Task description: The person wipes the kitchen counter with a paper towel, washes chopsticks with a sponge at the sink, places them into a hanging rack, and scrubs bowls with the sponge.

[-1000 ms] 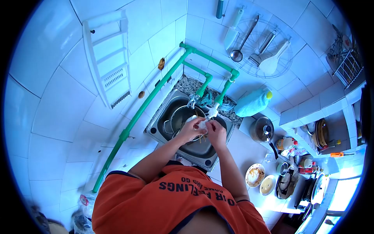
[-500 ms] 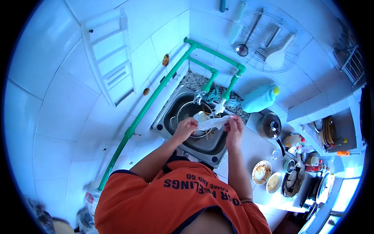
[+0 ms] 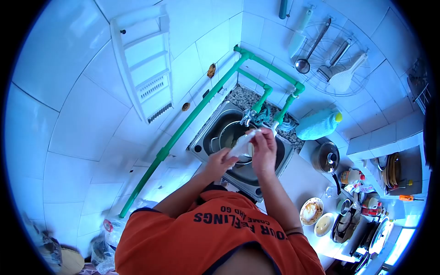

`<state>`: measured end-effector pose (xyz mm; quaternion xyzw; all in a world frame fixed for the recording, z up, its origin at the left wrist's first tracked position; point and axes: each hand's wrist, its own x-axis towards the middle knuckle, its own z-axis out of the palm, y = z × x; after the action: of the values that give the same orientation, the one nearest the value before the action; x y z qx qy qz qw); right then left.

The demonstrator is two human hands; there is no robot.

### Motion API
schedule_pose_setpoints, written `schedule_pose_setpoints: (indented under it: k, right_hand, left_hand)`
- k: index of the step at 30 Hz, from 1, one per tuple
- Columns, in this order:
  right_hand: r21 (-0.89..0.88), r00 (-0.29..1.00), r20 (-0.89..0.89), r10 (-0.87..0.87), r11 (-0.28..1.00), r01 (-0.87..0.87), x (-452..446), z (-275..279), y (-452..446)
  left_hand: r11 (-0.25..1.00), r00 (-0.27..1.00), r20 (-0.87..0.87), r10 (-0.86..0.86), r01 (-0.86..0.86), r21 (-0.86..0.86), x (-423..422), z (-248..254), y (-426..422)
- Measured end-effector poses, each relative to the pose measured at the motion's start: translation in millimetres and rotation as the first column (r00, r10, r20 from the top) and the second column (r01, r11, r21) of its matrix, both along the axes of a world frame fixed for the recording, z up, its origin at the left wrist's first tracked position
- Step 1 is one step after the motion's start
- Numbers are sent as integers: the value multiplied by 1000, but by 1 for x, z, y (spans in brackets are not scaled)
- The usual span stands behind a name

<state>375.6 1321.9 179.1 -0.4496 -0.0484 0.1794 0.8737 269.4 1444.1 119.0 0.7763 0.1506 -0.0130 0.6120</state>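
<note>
Over the sink [image 3: 251, 178], both hands hold a limp white piece of thin material [image 3: 240, 145]; whether it is plastic or cloth I cannot tell. My left hand [image 3: 219, 165] pinches its lower end. My right hand [image 3: 265, 149] grips the upper end, so the piece slants between them. Below, inside the basin, a metal pot [image 3: 223, 142] with a loop handle is partly covered by the hands and the white piece. A metal tap [image 3: 248, 117] stands at the sink's back edge, close behind my right hand.
Green pipes [image 3: 197, 110] run along the wall and down to the taps. Right of the sink are a turquoise bottle [image 3: 317, 125], a lidded pan [image 3: 326, 157] and two bowls [image 3: 311, 211] with food remains. Utensils, including a ladle [image 3: 303, 65], hang on the back wall.
The white piece has gone from nearly level to slanting. My left hand has come lower and my right hand has shifted left, closer to it. The whole view has swung slightly.
</note>
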Motion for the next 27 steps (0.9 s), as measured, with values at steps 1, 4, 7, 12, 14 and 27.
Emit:
schedule_pose_setpoints:
  k: [1, 4, 7, 12, 14, 27]
  right_hand:
    - [51, 1000, 3, 1, 999, -1, 1, 7, 11]
    - [-48, 922, 319, 220, 975, -216, 6, 27, 48]
    - [-47, 763, 606, 224, 968, -247, -10, 45, 102]
    - [-156, 265, 939, 221, 957, -245, -30, 36, 150]
    - [-191, 183, 959, 217, 970, -147, -33, 18, 160]
    - [-365, 53, 930, 364, 895, 256, -29, -19, 157]
  left_hand:
    - [997, 995, -71, 72, -75, -32, -4, -5, 9]
    - [928, 905, 206, 372, -368, -57, -27, -39, 31]
    - [815, 842, 82, 533, -537, 217, -41, -27, 56]
    - [753, 781, 220, 585, -623, 213, -33, -29, 65]
    - [744, 723, 215, 656, -668, -21, -34, -31, 66]
    - [712, 841, 131, 525, -519, 473, -83, -135, 119]
